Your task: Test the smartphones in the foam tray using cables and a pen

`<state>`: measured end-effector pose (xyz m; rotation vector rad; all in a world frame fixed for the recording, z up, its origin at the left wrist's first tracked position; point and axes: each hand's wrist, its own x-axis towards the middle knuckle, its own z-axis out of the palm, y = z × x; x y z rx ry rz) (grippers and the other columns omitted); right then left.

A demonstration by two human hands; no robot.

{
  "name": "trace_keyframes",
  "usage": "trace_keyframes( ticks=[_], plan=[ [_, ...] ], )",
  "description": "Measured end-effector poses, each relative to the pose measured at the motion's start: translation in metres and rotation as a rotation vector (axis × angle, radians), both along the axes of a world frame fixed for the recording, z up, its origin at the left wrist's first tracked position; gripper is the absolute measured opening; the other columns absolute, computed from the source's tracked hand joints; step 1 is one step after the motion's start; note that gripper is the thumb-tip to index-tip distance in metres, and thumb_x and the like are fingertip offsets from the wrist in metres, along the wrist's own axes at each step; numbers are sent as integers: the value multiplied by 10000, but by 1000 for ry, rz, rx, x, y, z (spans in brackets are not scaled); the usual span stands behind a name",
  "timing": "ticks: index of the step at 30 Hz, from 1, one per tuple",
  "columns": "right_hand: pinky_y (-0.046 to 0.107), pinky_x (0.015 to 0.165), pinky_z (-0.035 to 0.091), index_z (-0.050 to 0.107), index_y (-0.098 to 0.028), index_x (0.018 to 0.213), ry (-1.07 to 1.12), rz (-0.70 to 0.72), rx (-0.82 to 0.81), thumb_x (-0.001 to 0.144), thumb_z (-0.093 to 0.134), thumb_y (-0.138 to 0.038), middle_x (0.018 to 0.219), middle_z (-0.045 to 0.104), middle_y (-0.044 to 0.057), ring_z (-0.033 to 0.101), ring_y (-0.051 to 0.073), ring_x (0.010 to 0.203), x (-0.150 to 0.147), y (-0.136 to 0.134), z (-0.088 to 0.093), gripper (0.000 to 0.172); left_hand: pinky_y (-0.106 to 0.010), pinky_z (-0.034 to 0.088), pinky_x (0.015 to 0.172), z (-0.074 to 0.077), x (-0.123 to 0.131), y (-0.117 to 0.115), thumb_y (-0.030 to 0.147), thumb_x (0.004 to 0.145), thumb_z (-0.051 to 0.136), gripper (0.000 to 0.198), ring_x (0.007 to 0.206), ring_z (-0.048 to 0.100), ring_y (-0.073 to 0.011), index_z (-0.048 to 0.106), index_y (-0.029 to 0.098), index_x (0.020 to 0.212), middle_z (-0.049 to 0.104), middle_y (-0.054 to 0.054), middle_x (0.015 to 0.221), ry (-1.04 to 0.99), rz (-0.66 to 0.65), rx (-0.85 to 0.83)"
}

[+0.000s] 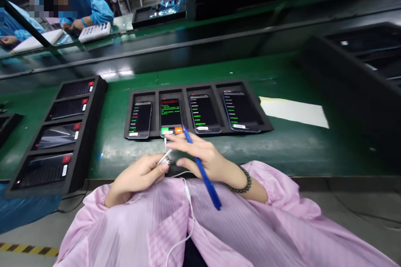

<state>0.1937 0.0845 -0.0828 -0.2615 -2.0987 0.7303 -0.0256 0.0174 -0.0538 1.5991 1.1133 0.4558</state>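
Note:
My left hand [140,174] pinches the metal plug of a white cable [189,204] just in front of the black tray [266,123]. My right hand [203,156] holds a blue pen [203,173] between its fingers, and its fingertips reach toward the plug. The tray holds several phones with lit screens. The second phone [171,114] shows red text and sits straight ahead of both hands. The cable runs down over my pink sleeves.
A second black tray [94,104] with several phones lies at the left on the green belt [282,146]. A white paper sheet [294,112] lies right of the near tray. Dark stacked trays [360,79] stand at the right. A person in blue works across the line.

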Motion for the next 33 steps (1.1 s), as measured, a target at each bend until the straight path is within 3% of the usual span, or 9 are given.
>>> trace_keyframes(
  ticks=[3,6,8,12,15,17,21,26,33],
  plan=[
    [311,1034,532,576,-136,1358,-103,110,18,1026,438,-157,1362,646,137,603,155,1245,-6,-1,0,361,-250,376,572,0,13,5,615,980,388,503,579,444,-120,532,179,775,507,23,612,6,-7,-1],
    [330,1040,518,564,-125,1357,-129,91,69,1041,452,-235,1337,660,138,596,165,1264,7,9,7,352,-250,412,597,0,21,8,540,968,449,404,647,509,-136,587,171,878,584,-3,709,15,66,60],
    [386,1064,473,592,-171,1311,-149,-101,132,1040,481,-298,1312,679,116,610,182,1244,30,24,12,319,-236,399,573,2,27,10,485,954,495,330,629,515,-127,573,178,863,589,5,714,70,97,118],
    [492,1005,360,681,-228,1095,-337,-765,174,1038,465,-332,1141,742,82,646,251,1082,93,63,6,247,-249,343,519,7,44,23,409,989,427,386,517,463,-114,497,186,681,521,9,598,363,86,437],
    [470,879,332,704,-225,1045,-523,-987,103,1052,385,-390,902,731,83,616,272,942,127,81,-10,359,-272,367,506,17,66,42,347,1006,372,391,585,587,-161,607,158,757,651,-74,760,618,3,674],
    [433,812,313,707,-221,956,-589,-1000,70,1060,335,-438,776,679,76,584,260,860,139,82,-20,442,-279,420,512,25,83,58,321,1015,373,376,679,675,-187,677,131,905,708,-136,1058,763,-76,697],
    [404,789,284,679,-227,843,-590,-935,55,1071,277,-488,696,623,46,528,215,755,144,70,-30,531,-334,554,634,32,110,91,295,1035,359,402,809,749,-236,709,102,1072,515,-185,1495,935,-175,624],
    [400,807,284,700,-240,917,-573,-896,56,1079,290,-462,665,592,18,500,198,719,147,56,-29,494,-426,603,793,15,119,117,256,1014,414,356,966,751,-337,731,109,1081,538,-212,1477,974,-184,534],
    [401,792,277,715,-233,998,-589,-892,86,1068,294,-468,722,616,50,519,217,771,150,76,-20,487,-457,607,820,18,116,103,246,999,428,328,968,750,-345,725,136,1084,661,-164,1336,960,-258,422]
  ],
)
